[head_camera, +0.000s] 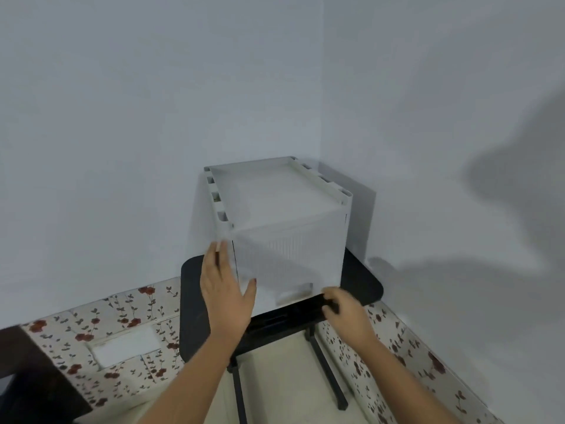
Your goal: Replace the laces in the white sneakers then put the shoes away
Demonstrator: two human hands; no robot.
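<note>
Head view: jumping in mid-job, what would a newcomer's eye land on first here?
A white ribbed plastic box stands on a small black table in the room's corner. The left hand lies flat against the box's front left edge, while the right hand curls at the table's front edge; blur hides whether it grips. Floral tiles line the wall base.
</note>
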